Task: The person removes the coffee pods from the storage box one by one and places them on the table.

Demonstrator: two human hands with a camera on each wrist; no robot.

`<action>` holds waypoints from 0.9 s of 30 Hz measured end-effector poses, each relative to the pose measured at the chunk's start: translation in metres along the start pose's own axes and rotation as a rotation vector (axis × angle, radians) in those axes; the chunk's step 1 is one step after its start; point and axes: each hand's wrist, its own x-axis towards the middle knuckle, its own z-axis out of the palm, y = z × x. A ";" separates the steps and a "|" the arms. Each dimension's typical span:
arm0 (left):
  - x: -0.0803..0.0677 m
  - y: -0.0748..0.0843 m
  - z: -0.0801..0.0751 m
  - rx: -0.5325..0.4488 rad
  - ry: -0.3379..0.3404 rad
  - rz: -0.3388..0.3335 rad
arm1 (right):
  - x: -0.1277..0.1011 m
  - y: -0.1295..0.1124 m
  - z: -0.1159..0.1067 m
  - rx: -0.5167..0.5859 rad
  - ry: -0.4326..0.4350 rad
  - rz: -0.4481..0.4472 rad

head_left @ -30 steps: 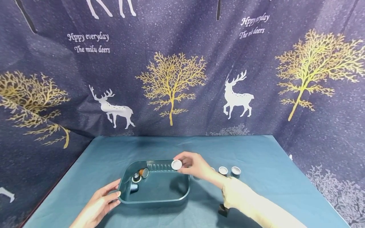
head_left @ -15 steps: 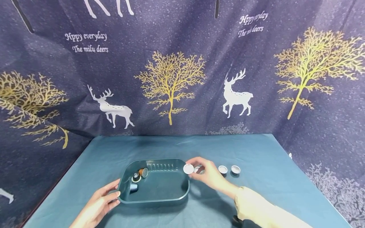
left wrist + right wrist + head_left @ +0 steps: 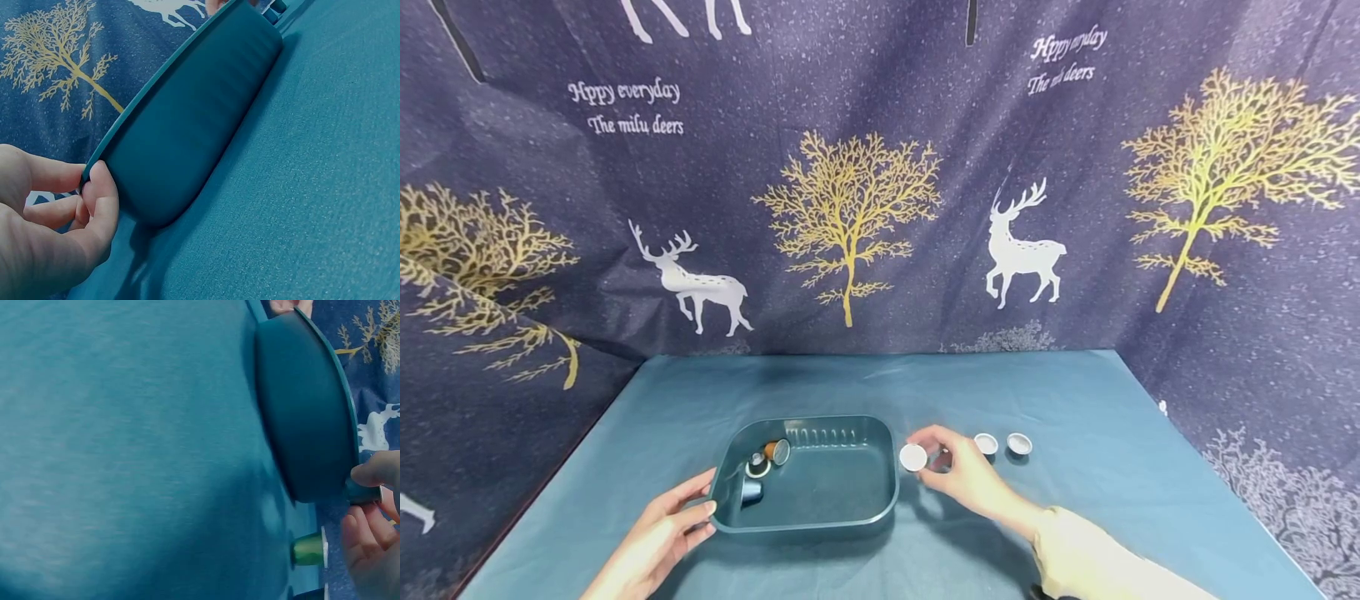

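My left hand (image 3: 658, 537) sits nearest me, thumb and fingers pinching the near-left corner of the tray (image 3: 857, 521); the left wrist view shows my thumb (image 3: 103, 200) pressed on its outer wall just under the rim. That hold should stay firm but light, enough to keep the tray from sliding on the cloth (image 3: 1075, 492) and no more.

Just past the tray's right edge, my right hand (image 3: 958, 475) pinches a capsule (image 3: 913, 457) by its body, the white foil face turned toward me. The capsule is in the air just beside the tray's right wall, outside it. In the right wrist view my fingertips (image 3: 369, 472) wrap its dark body close against the tray wall. I judge the grip safest kept on the body rather than the foil rim, with the capsule carried clear of the tray lip so it does not knock.

Inside the tray, three capsules (image 3: 760, 467) lie loose in the far-left corner. Farther right on the cloth, two capsules (image 3: 1002, 444) stand foil-up, with another partly hidden behind my fingers. The deer backdrop (image 3: 850, 208) rises beyond the far edge.
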 end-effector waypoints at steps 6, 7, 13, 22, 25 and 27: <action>0.000 0.000 0.001 0.007 0.015 0.001 | -0.011 0.008 0.005 -0.016 -0.012 0.013; 0.000 0.001 0.001 0.008 0.017 0.000 | -0.012 0.009 0.006 -0.021 -0.009 0.017; 0.000 0.001 0.002 0.010 0.037 0.001 | -0.017 0.014 0.010 -0.064 0.022 0.012; 0.000 0.002 0.002 0.005 0.009 0.013 | -0.023 0.020 0.012 -0.105 0.050 0.015; 0.000 0.002 0.001 0.003 -0.003 0.016 | -0.026 0.021 0.012 -0.094 0.029 0.024; 0.000 0.002 0.002 0.003 0.009 0.013 | -0.027 0.021 0.011 -0.086 0.018 0.042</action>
